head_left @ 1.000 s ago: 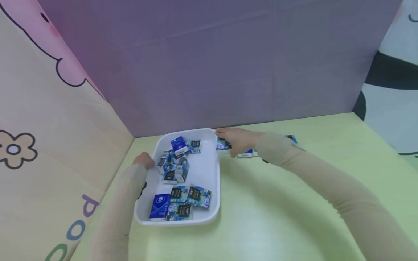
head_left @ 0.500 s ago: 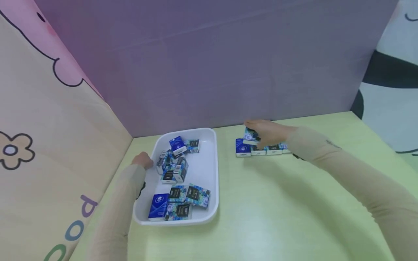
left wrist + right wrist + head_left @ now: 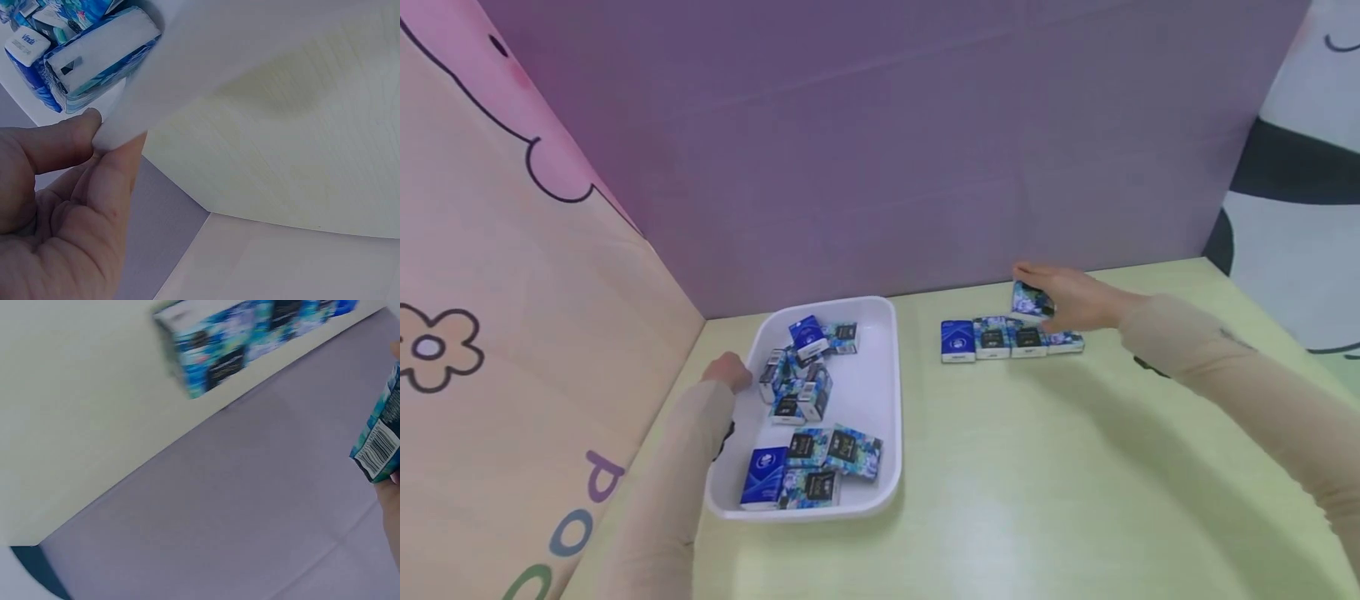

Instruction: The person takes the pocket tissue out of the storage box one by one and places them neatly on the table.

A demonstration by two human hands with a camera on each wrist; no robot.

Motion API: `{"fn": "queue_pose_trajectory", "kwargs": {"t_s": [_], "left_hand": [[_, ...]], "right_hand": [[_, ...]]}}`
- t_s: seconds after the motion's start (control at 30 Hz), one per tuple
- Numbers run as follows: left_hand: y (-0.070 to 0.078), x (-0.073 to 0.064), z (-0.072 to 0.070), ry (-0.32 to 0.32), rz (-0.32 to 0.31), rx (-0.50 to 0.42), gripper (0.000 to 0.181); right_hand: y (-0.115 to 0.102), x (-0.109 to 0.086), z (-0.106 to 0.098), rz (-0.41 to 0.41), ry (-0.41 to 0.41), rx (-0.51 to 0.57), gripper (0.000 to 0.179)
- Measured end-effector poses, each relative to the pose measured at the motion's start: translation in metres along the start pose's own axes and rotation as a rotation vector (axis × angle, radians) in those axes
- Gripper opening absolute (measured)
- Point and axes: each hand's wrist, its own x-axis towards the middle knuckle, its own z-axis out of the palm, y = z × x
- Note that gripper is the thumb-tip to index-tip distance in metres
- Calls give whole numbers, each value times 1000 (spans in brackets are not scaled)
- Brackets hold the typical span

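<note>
My left hand (image 3: 727,372) pinches the left rim of a white tray (image 3: 891,417) between thumb and fingers, as the left wrist view shows. Inside the tray lie several small tissue packs, some plain blue (image 3: 765,475), others with a blue floral print (image 3: 854,452). At the back right, my right hand (image 3: 1078,296) grips a floral tissue pack (image 3: 1030,300) above the far side of a row on the table. That row starts on the left with a blue pack (image 3: 958,342), then floral packs (image 3: 992,337) side by side. Part of the right hand is outside the right wrist view.
A pale green-yellow table (image 3: 985,467) bears the tray and the row. Behind them rises a purple-grey partition (image 3: 850,167), close to the row. A printed panel (image 3: 550,308) stands along the left side, near the left arm.
My right hand has carried the floral tissue pack from the tray's right rim rightward, to above the back of the row. The left hand has stayed on the rim.
</note>
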Motion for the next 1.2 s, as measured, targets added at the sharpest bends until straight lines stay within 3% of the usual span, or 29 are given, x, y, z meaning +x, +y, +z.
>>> {"fn": "queue_pose_trajectory", "kwargs": {"t_s": [0.4,0.6,1.2], "left_hand": [[-5,6,-3,-1,25,13,44],[-6,7,-2,-15,33,6,44],[-4,8,-1,-9,42,24,42]], "right_hand": [[49,-28,7,104,-7,15,92],[67,-41,13,108,-14,0,89],[95,-72,53,111,-112,86,87]]}}
